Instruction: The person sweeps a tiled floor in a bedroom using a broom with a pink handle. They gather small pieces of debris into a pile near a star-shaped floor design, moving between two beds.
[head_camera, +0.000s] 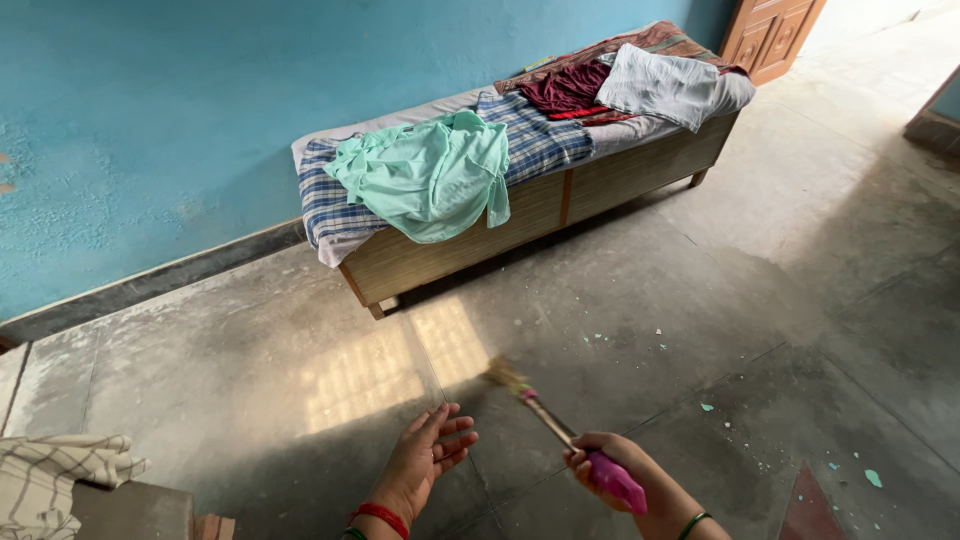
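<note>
From the head camera we look down at our two hands over a grey stone floor (600, 300); our right hand (600, 465) is closed around the pink handle of a small broom (560, 430), whose straw tip points up and to the left, just above the floor; our left hand (430, 455) holds nothing, its fingers spread and palm turned toward the broom, close beside it but not touching; a red bangle (380, 517) sits on the left wrist and a green one (693, 523) on the right; small green flakes (872, 478) lie scattered on the floor to the right; farther off, a low wooden bed (470, 230) stands against a blue wall (150, 120), with a mint-green garment (430, 175), a checked sheet (540, 140), a maroon cloth (565, 88) and a white cloth (665, 85) lying on it; a checked cloth (50, 475) lies at the lower left, and a wooden door (775, 35) shows at the top right.
</note>
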